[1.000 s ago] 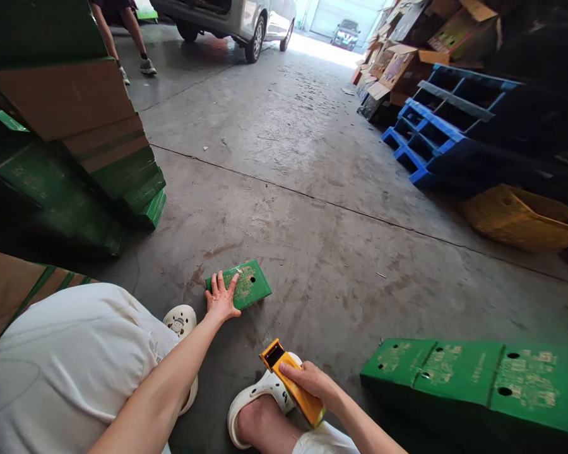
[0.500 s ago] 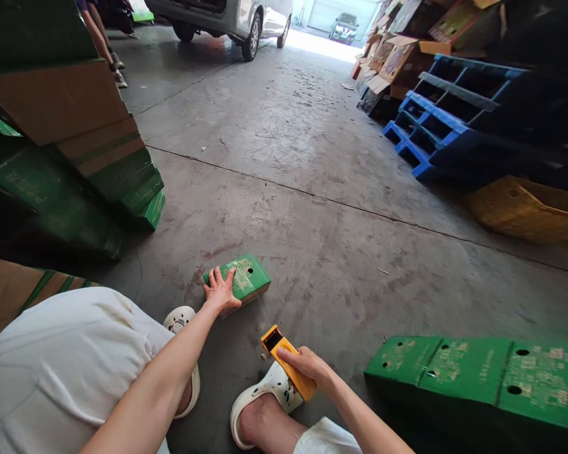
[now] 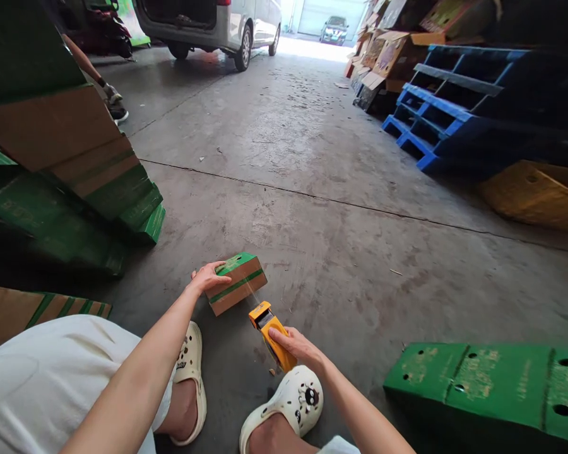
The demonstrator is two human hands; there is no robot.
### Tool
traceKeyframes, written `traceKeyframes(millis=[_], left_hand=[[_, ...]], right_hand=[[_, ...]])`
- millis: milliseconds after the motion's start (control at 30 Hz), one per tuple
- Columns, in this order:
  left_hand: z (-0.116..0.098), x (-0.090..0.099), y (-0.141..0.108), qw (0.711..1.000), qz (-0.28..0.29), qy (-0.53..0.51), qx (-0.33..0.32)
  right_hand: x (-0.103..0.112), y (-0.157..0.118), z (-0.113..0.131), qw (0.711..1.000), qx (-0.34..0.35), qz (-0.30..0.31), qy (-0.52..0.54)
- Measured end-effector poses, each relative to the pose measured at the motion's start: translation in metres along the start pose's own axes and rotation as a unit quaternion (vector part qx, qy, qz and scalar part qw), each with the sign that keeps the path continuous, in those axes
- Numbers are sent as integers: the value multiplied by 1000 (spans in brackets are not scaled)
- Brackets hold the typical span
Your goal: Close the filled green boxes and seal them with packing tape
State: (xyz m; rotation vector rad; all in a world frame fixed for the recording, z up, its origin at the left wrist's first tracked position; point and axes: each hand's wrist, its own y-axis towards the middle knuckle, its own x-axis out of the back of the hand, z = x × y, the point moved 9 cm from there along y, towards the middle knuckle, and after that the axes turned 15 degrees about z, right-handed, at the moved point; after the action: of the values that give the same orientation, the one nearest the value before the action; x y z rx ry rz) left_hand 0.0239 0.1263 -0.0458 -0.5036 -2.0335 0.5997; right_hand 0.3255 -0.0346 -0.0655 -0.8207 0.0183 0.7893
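A small green-and-brown cardboard box (image 3: pixel 239 287) is on the floor in front of my feet, tilted so its brown side with a green stripe faces me. My left hand (image 3: pixel 211 277) grips its left end, thumb over the near edge and fingers on the green top. In my right hand (image 3: pixel 293 345) is a yellow tape dispenser (image 3: pixel 273 334), held just below and to the right of the box. A thin clear strip runs from the box's side to the dispenser's head.
Stacked green-and-brown cartons (image 3: pixel 89 151) rise at left. A row of green boxes (image 3: pixel 483 384) stands at lower right. Blue pallets (image 3: pixel 440 107), a yellow bin (image 3: pixel 534 195) and piled cartons (image 3: pixel 388 57) line the right. Farther back are a van (image 3: pixel 239 28) and a person's leg (image 3: pixel 88 66).
The box has tipped, turning its brown side towards me, with my left hand still on it. My right hand has moved the dispenser up and left, closer to the box.
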Motion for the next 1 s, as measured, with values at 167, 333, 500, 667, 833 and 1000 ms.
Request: traceKeyframes(millis=[167,333,500,667,833,1000], left_hand=[[-11,12,3,997,-78,3,-26],[-25,3,10,992,-104,21,-70],[-24,0,16,989,-126,41,-61],[-25,-2,19,986,-118,109,-43],[-31,-23,19,980,-51,191,-21],[-28,-38,21,972,25,233,2]], right_hand=[[6,29,11,1000,19,-3,3],[18,43,18,999,31,6,9],[24,56,19,999,45,17,20],[28,72,19,997,61,26,35],[37,87,12,997,60,43,30],[43,105,17,994,81,50,51]])
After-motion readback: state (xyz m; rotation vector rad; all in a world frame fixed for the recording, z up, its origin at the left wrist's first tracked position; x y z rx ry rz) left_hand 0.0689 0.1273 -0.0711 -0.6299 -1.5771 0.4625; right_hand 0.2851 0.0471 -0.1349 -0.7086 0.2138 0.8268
